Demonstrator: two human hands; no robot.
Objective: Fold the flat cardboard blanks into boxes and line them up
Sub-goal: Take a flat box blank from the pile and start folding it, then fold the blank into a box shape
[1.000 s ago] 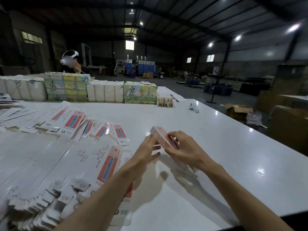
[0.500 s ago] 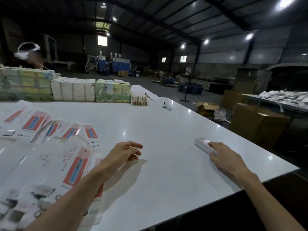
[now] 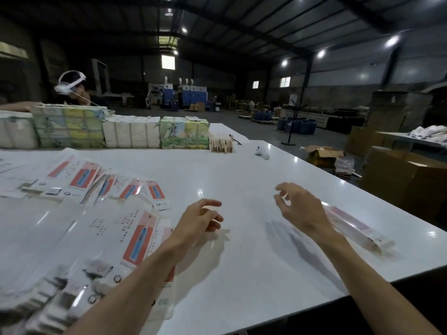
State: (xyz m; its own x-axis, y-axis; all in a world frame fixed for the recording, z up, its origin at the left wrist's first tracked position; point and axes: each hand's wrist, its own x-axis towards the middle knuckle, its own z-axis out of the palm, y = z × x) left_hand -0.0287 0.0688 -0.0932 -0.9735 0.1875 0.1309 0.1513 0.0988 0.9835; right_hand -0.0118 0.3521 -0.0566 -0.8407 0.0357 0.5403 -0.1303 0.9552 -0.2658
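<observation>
A dim warehouse with ceiling lights surrounds a glossy white counter (image 3: 242,274), with wrapped bundles (image 3: 130,135) lined along its far edge. Flat blanks (image 3: 108,228) with red panels lie fanned over its left side, and one folded box (image 3: 355,228), blurred, lies near the right edge beside the right wrist. The left hand (image 3: 198,220) and right hand (image 3: 298,209) hover above the bare middle, fingers (image 3: 212,203) loosely curled, holding nothing.

One head cam only, wide-angle, at the near edge of the worktop (image 3: 242,262), looking forward-down across it into the hall.
</observation>
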